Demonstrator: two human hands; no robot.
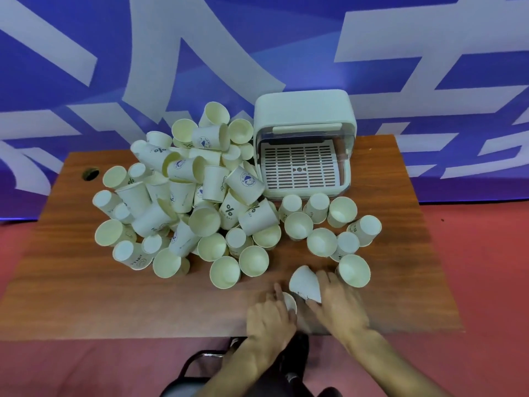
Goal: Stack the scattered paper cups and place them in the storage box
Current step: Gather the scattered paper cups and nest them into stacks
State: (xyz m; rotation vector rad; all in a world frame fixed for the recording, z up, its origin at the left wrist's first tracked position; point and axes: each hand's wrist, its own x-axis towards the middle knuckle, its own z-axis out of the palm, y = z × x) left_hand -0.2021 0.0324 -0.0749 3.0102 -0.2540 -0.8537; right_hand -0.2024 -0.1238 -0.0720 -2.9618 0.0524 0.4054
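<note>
Wooden surface (pixel 86 296) is bearing light, crushable paper cups (pixel 186 196); left hand (pixel 270 319) is gripping one cup (pixel 289 302), right hand (pixel 339 306) clamping second cup (pixel 305 285) by its wall.

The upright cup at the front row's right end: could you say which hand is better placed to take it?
Probably right: the right hand, holding a tilted cup, lies just beside that upright cup; the left hand, gripping a third cup, sits farther off.

Head view, steeply down over table (pixel 86 282)
</note>
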